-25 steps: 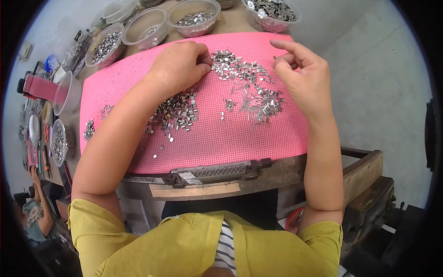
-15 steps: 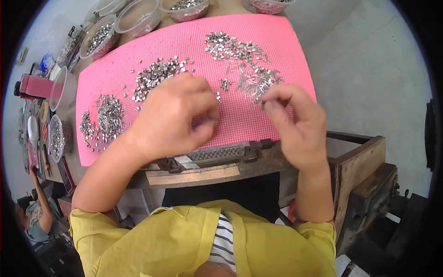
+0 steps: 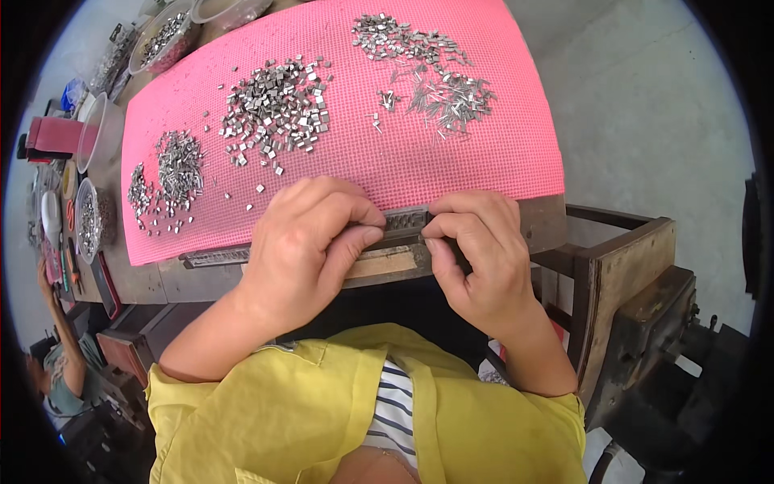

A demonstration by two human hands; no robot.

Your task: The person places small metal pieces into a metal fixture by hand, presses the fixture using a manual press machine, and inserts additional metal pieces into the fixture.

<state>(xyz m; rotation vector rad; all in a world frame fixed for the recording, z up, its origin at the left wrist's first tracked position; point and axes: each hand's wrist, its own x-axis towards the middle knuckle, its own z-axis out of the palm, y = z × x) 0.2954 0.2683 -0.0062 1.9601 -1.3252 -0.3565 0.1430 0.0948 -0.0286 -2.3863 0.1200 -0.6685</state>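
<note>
A dark grooved metal bar (image 3: 403, 219) lies along the front edge of a pink textured mat (image 3: 347, 165), above a pale wooden strip (image 3: 385, 262). My left hand (image 3: 300, 238) covers the bar's middle, thumb and forefinger pinched together over it. Close by on the right, my right hand (image 3: 488, 262) has its thumb and forefinger tips together at the bar's right end. Whatever either pinch holds is too small or hidden to tell. Small square metal pieces (image 3: 274, 105) lie heaped beyond my left hand. Thin metal pins (image 3: 453, 105) are scattered beyond the right one.
More metal bits sit at the mat's left (image 3: 179, 168) and far side (image 3: 403, 36). Plastic tubs (image 3: 165, 36) stand past the mat; another tub (image 3: 95, 222) and hand tools (image 3: 71, 214) are at left. A wooden frame (image 3: 625, 266) stands right. Another person's arm (image 3: 71, 339) shows far left.
Both hands have come back toward me from over the mat and drawn together at the bar. The bar appears further left. My view has tilted lower, hiding some far tubs.
</note>
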